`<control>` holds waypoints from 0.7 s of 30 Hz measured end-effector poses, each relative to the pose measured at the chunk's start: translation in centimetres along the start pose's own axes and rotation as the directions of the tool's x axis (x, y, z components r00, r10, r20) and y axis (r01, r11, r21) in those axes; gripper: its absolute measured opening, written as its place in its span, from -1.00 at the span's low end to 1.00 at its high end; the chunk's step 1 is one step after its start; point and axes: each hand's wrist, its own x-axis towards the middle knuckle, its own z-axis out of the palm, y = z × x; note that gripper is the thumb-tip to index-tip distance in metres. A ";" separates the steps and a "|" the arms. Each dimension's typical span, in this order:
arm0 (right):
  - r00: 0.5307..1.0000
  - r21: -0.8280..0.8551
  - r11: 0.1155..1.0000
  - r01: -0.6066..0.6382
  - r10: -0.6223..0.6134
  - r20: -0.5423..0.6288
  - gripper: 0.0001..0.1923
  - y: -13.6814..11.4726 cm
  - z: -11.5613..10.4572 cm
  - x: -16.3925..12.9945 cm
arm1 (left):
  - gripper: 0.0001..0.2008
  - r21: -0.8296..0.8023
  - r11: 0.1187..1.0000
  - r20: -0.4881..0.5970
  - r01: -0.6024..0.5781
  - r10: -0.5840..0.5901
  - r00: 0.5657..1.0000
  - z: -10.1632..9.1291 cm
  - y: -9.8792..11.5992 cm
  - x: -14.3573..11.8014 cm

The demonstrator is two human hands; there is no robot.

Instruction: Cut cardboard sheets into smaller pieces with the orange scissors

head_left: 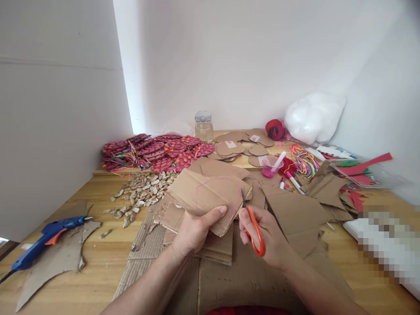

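Observation:
My left hand (197, 229) grips a piece of cardboard (187, 188) near its lower edge, thumb on top and the other fingers hidden beneath. A faint pink curved outline is drawn on the piece. In my right hand (259, 227) is a pair of scissors (255, 232) with orange handles. Their dark blades meet the right edge of the cardboard, close to the pink line. More cardboard sheets (216, 253) lie under the held piece.
A blue glue gun (46, 238) rests on a cardboard scrap at left. Peanut shells (144, 192), decorated pink pieces (164, 151), a glass jar (204, 127), cut cardboard shapes (226, 148), a pink cup (271, 168), markers (295, 183) and cardboard offcuts (295, 214) surround the hands.

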 end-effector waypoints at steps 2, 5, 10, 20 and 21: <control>1.000 -0.004 1.000 -0.021 0.021 -0.016 -0.49 0.1 0.0 0.0 | -0.32 0.001 1.000 -0.001 0.004 -0.004 1.000 0.1 0.1 0.0; 0.998 -0.004 0.999 -0.040 0.040 -0.045 -0.51 0.5 0.0 -0.1 | -0.33 -0.002 1.000 -0.006 0.012 -0.012 1.000 0.3 0.3 -0.1; 0.998 -0.038 0.999 -0.018 0.015 -0.068 -0.54 0.8 0.1 -0.2 | -0.33 -0.017 1.000 -0.023 0.020 -0.020 1.000 0.4 0.4 -0.1; 0.998 -0.114 0.993 -0.015 0.008 -0.059 -0.58 1.0 -0.3 0.0 | -0.25 -0.030 1.000 -0.027 -0.005 0.004 1.000 -0.2 -0.2 0.2; 0.998 -0.109 0.994 -0.015 0.009 -0.061 -0.58 1.0 -0.3 0.0 | -0.25 -0.030 1.000 -0.027 -0.005 0.004 1.000 -0.2 -0.1 0.3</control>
